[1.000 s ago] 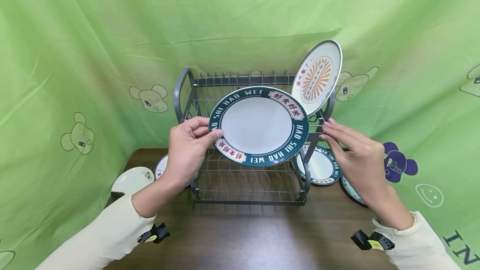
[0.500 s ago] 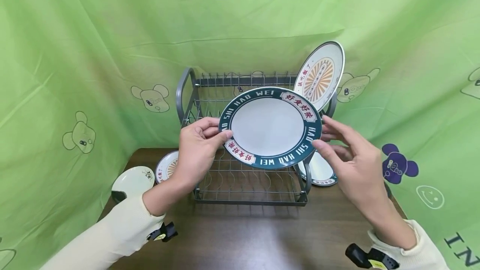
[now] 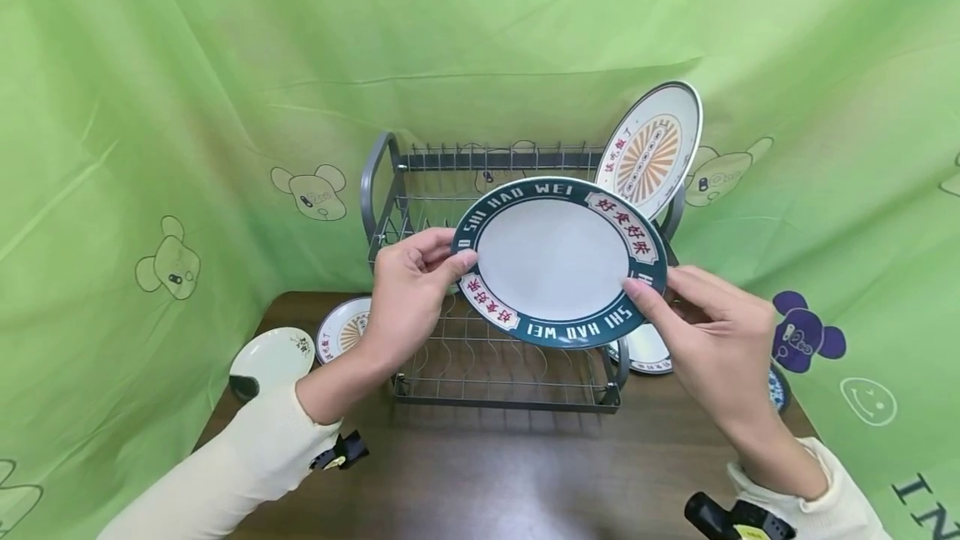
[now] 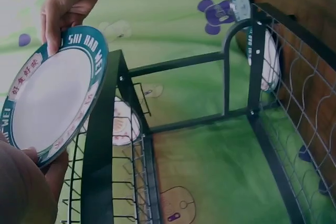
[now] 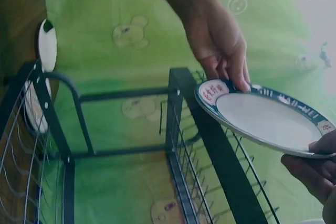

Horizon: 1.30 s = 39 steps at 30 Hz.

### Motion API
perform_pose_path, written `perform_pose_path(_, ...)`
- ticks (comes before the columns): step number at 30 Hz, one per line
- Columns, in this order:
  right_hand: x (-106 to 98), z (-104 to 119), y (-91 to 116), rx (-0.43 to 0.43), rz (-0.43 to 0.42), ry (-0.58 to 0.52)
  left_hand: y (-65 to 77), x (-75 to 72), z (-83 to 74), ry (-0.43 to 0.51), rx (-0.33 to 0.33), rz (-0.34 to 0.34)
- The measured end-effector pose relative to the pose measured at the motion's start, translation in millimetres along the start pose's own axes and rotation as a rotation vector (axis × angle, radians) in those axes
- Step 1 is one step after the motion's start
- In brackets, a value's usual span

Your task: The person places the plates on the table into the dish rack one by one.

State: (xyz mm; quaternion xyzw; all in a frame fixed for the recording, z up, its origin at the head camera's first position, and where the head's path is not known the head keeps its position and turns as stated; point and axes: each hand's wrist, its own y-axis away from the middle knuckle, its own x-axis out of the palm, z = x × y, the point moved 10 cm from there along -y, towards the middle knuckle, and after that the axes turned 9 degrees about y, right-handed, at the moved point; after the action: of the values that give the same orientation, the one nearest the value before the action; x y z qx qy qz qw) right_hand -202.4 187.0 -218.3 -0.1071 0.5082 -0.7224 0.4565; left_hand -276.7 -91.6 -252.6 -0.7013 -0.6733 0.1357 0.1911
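Note:
A white plate with a dark green lettered rim [image 3: 555,261] is held up in front of the dish rack [image 3: 506,405], its face tilted toward the head camera. My left hand [image 3: 412,294] pinches its left edge, thumb on top and fingers beneath. On the opposite edge my right hand [image 3: 708,340] grips it the same way; both grips also show in the left wrist view. Behind it, a plate with an orange sunburst [image 3: 652,148] leans at the right end of the rack's upper tier, partly covered by the held plate.
Left of the rack, a white plate with a dark patch [image 3: 273,357] and a sunburst plate [image 3: 341,330] are on the brown table [image 3: 480,473]. At the right are another green-rimmed plate [image 3: 647,350], mostly hidden, and a blue-patterned one [image 3: 777,388]. Green cloth [image 3: 480,40] hangs behind.
My right hand has come away from the rack's right side and taken hold of the green-rimmed plate's right edge. The left hand has shifted the plate slightly right.

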Motion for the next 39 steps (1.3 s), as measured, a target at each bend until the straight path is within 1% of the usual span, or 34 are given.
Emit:
perform_pose_path(2,-2.9,4.8,-2.7,-0.016,-0.034,-0.058,-0.4,-1.6,-10.5,-0.042,0.090,0.011)
perform_pose_path(4,-7.4,10.6,-8.0,-0.027,-0.087,-0.120,-0.2,-3.3,-23.3,-0.127,0.213,0.017)
perform_pose_path(6,-15.4,15.5,-14.6,-0.025,-0.168,-0.172,0.6,-2.9,-34.0,-0.251,0.326,0.030)
perform_pose_path(7,-19.8,17.3,-18.0,-0.019,-0.216,-0.189,0.6,-1.2,-36.8,-0.321,0.367,0.043)
perform_pose_path(8,-24.3,18.9,-21.3,-0.012,-0.265,-0.199,0.7,0.6,-38.1,-0.402,0.403,0.056)
perform_pose_path(10,-33.4,21.0,-27.2,0.005,-0.356,-0.197,0.7,5.6,-34.3,-0.556,0.434,0.098)
perform_pose_path(12,-40.3,23.1,-32.6,0.019,-0.431,-0.158,1.9,11.2,-26.7,-0.694,0.443,0.153)
perform_pose_path(15,-45.2,26.1,-41.3,0.022,-0.492,-0.068,6.0,17.2,-17.5,-0.869,0.485,0.205)
perform_pose_path(18,-46.1,29.4,-48.1,0.018,-0.537,0.057,10.8,21.6,-16.3,-0.993,0.571,0.222)
perform_pose_path(20,-45.0,31.7,-51.1,0.012,-0.560,0.137,13.1,23.3,-17.5,-1.043,0.626,0.228)
perform_pose_path(22,-43.5,34.3,-54.1,0.003,-0.570,0.217,14.5,24.9,-19.0,-1.081,0.671,0.240)
perform_pose_path(24,-41.6,36.2,-57.7,-0.004,-0.572,0.273,14.6,26.4,-19.8,-1.110,0.707,0.260)
perform_pose_path(28,-36.1,37.3,-68.3,-0.008,-0.530,0.367,12.7,26.7,-21.8,-1.140,0.749,0.301)
perform_pose_path(31,-29.7,37.2,-77.5,-0.009,-0.473,0.427,12.4,26.2,-23.3,-1.151,0.770,0.326)
perform_pose_path(34,-20.9,37.3,-85.4,-0.014,-0.407,0.461,13.5,26.9,-22.7,-1.177,0.797,0.347)
perform_pose_path(39,-3.5,39.7,-95.9,-0.038,-0.300,0.521,14.4,28.3,-20.3,-1.199,0.822,0.359)
